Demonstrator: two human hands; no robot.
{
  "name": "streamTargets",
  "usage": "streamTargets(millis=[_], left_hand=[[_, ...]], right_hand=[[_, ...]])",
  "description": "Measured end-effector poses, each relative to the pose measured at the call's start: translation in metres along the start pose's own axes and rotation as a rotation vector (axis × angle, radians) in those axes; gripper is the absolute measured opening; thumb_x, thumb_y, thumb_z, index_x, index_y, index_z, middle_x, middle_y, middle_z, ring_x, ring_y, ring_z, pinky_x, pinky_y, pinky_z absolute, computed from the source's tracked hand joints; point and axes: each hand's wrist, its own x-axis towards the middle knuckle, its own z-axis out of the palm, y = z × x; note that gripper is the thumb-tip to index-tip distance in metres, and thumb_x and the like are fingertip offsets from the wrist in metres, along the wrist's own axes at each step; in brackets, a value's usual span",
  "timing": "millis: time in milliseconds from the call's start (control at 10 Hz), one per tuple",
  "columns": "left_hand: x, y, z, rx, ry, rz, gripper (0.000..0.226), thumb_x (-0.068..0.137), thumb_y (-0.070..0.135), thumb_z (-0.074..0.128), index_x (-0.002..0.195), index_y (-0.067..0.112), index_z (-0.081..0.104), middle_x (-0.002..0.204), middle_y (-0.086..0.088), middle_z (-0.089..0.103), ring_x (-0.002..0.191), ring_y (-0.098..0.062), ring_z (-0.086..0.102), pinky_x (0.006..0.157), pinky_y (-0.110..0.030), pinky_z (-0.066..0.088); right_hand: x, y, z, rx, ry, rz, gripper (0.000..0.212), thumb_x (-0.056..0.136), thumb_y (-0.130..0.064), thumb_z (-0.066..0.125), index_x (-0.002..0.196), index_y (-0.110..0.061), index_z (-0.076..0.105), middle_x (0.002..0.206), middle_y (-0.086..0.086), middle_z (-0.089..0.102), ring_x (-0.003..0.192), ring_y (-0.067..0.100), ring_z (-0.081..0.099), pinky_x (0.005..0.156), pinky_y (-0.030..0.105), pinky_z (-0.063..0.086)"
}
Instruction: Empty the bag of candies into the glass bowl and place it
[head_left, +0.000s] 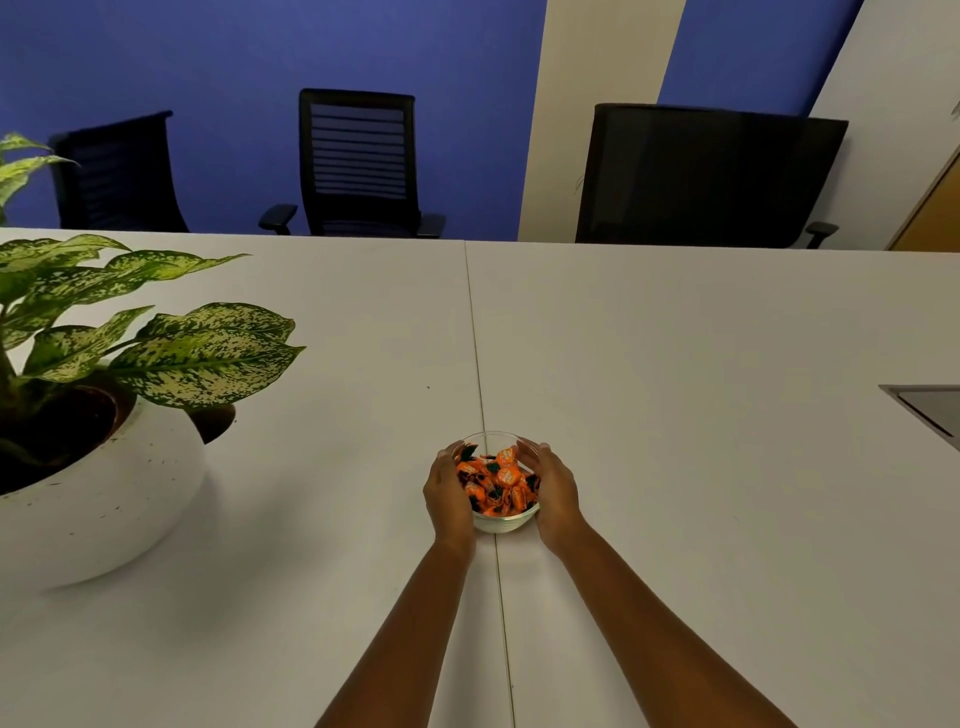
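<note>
While I cup it: head view, glass bowl (503, 521) between my palms, on the table (675, 364) seam.
Fingers: left hand (449, 493), right hand (556, 493) wrapped on its sides.
Handling: glass, slippery, breakable; candies (496, 480) loose.
Hold: low walls, I reckon.

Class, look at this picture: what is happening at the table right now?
A person cups a glass bowl with both hands, the left hand and right hand on either side. The bowl holds orange-wrapped candies and sits on the seam of the white table. A potted plant stands to the left. No bag is visible.
</note>
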Motion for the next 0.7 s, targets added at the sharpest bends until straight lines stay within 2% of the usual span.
streamTargets(millis=[100, 300, 400, 500, 600, 700], left_hand=[[0.002, -0.001, -0.002, 0.007, -0.002, 0.012, 0.039, 0.098, 0.027, 0.029, 0.111, 0.011, 0.062, 0.120, -0.017, 0.063, 0.111, -0.029, 0.057, 0.097, -0.040, 0.045], [0.003, -0.001, -0.003, 0.038, -0.029, 0.032, 0.038, 0.098, 0.026, 0.029, 0.113, 0.013, 0.061, 0.124, -0.015, 0.061, 0.116, -0.029, 0.055, 0.101, -0.041, 0.043], [0.003, -0.002, -0.005, 0.034, -0.046, 0.026, 0.035, 0.098, 0.028, 0.030, 0.108, 0.017, 0.061, 0.125, -0.015, 0.060, 0.116, -0.028, 0.055, 0.103, -0.041, 0.042], [0.000, 0.001, -0.007, 0.056, -0.059, -0.012, 0.043, 0.097, 0.036, 0.032, 0.123, 0.011, 0.055, 0.131, -0.015, 0.057, 0.121, -0.029, 0.052, 0.106, -0.040, 0.040], [-0.001, 0.000, -0.014, 0.032, -0.059, -0.021, 0.054, 0.096, 0.044, 0.027, 0.138, 0.012, 0.039, 0.143, -0.015, 0.045, 0.131, -0.029, 0.042, 0.113, -0.041, 0.031], [-0.008, -0.001, -0.024, 0.075, -0.028, -0.040, 0.059, 0.096, 0.046, 0.021, 0.142, 0.012, 0.030, 0.150, -0.013, 0.034, 0.139, -0.026, 0.030, 0.116, -0.040, 0.021]], right_hand=[[-0.001, 0.000, 0.000, -0.004, -0.009, -0.015, 0.039, 0.099, -0.023, 0.028, 0.120, -0.006, 0.056, 0.128, 0.016, 0.058, 0.106, 0.020, 0.053, 0.094, 0.035, 0.042], [-0.001, 0.003, -0.001, -0.022, -0.019, -0.021, 0.040, 0.100, -0.025, 0.027, 0.123, -0.008, 0.055, 0.128, 0.015, 0.058, 0.105, 0.018, 0.053, 0.086, 0.029, 0.045], [0.000, 0.004, -0.002, -0.024, -0.021, -0.013, 0.040, 0.100, -0.027, 0.027, 0.124, -0.008, 0.054, 0.131, 0.016, 0.056, 0.113, 0.022, 0.052, 0.098, 0.036, 0.042], [-0.004, 0.002, -0.004, -0.016, -0.022, 0.033, 0.043, 0.098, -0.033, 0.029, 0.128, -0.010, 0.049, 0.135, 0.017, 0.052, 0.126, 0.028, 0.046, 0.112, 0.045, 0.033], [-0.006, 0.002, -0.013, 0.033, -0.007, 0.063, 0.050, 0.097, -0.039, 0.028, 0.135, -0.009, 0.039, 0.141, 0.017, 0.046, 0.131, 0.029, 0.042, 0.113, 0.042, 0.030], [-0.017, 0.003, -0.028, 0.055, 0.038, 0.074, 0.054, 0.097, -0.039, 0.027, 0.138, -0.005, 0.034, 0.144, 0.021, 0.040, 0.133, 0.030, 0.039, 0.113, 0.040, 0.028]])
